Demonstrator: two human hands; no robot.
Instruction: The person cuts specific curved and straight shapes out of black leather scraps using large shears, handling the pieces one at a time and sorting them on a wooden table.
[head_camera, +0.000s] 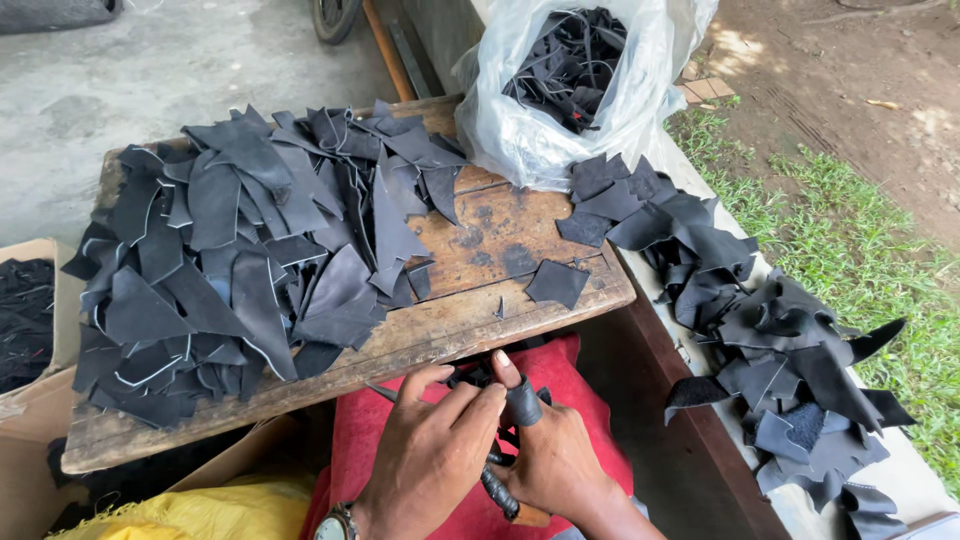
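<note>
Fingers of the right hand (553, 455) wrap a pair of black-taped shears (500, 490), thumb up; left hand (432, 450) fingers curl over a small dark leather piece (480, 378) at the blades, just below the wooden board's (480, 320) front edge, over the red cloth (400, 420). Advice: cut close to the pivot, keep the feeding fingertips back. Blades and the piece are mostly hidden by the hands; how far the shears gape, can't tell.

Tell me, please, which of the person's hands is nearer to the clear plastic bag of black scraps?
The right hand is nearer, below the plastic bag and almost in line with it. The left hand sits farther left, beside the right one, over the red cloth.
</note>
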